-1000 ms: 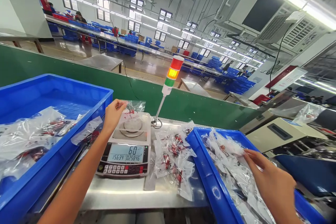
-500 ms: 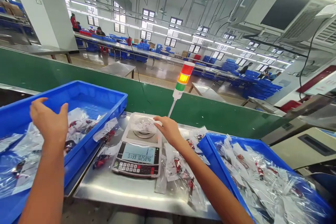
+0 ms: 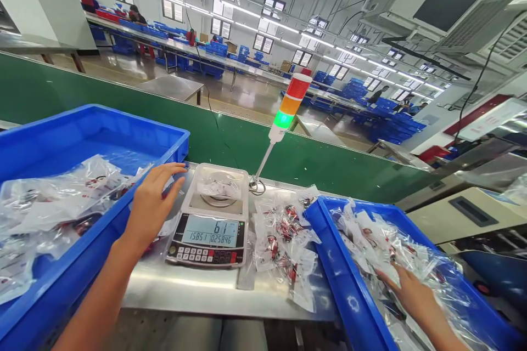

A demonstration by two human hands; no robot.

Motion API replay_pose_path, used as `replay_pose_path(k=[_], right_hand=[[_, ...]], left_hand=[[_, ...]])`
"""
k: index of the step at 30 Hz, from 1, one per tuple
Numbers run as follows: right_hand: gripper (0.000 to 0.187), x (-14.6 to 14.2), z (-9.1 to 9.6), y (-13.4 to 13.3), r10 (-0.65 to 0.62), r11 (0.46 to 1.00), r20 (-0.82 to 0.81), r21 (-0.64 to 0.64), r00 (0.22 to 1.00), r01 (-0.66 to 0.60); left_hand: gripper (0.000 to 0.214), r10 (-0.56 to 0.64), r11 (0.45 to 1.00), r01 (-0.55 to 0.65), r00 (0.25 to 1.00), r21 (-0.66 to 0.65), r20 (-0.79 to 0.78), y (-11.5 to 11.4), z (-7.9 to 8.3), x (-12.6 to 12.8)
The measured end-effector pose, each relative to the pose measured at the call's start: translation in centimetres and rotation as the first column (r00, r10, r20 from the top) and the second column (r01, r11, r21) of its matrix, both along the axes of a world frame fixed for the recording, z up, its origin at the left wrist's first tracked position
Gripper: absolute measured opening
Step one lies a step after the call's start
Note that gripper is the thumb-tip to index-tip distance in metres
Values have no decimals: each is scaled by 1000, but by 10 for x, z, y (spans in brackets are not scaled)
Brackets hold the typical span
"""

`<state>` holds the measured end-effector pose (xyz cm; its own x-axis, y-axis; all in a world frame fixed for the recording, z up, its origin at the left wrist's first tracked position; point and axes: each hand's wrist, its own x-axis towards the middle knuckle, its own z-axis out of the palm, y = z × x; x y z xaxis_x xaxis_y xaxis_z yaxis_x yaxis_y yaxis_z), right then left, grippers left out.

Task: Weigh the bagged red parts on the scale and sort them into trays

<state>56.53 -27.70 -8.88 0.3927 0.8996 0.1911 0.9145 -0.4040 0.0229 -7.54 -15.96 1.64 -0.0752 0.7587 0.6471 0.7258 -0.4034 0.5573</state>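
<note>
A digital scale [image 3: 209, 225] stands on the steel table [image 3: 197, 290] with a clear plastic packet [image 3: 218, 185] on its pan; the display reads 61. My left hand [image 3: 152, 203] hovers just left of the scale, fingers stretched out, holding nothing, over the near corner of the left blue bin [image 3: 82, 142]. My right hand [image 3: 401, 288] reaches into the right blue bin [image 3: 349, 301] and lies on the clear packets there, fingers extended. Loose packets with red parts [image 3: 284, 236] lie between the scale and the right bin.
A signal tower lamp [image 3: 288, 107] on a slanted pole rises behind the scale, green lit. A green conveyor belt [image 3: 230, 142] runs behind the table. A beige machine [image 3: 465, 214] stands at the right. Distant people work at far tables with blue bins.
My right hand left the scale pan, leaving a packet there, and went into the right bin. My left hand came from over the left bin towards the scale. The lamp changed from amber to green.
</note>
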Motion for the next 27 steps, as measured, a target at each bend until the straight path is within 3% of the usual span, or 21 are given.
replay_pose_path(k=[2,5,9,14,17,22,24,27], right_hand=[[59,3,-19,-17,-53,997,-195,-65,979,41],[55,-9,-27,-24,-105,994,-379,-69,919,84],[40,-27,-13,-17,-105,994,-453,-37,885,100],[39,-45,10,-16,-129,990,-455,-13,881,138],[42,-55,35,-26,-144,988,-385,-2,911,155],[42,-84,98,-38,-137,979,-177,128,975,161],[42,-104,124,-33,-76,980,-127,173,989,97],[43,-144,153,-11,51,972,-117,236,992,-22]], left_hand=[[28,-50,999,49,999,-16,-9,8,-1,10],[30,-112,993,111,993,-41,-32,18,-3,23],[29,-179,978,170,982,-118,-67,29,-8,36],[24,-266,934,220,954,-281,-136,45,-17,49],[17,-293,919,234,944,-318,-151,58,-24,56],[11,-252,918,188,956,-349,-148,77,-31,63],[12,-219,929,167,967,-329,-129,78,-25,62],[13,-169,951,143,983,-273,-75,69,-5,49]])
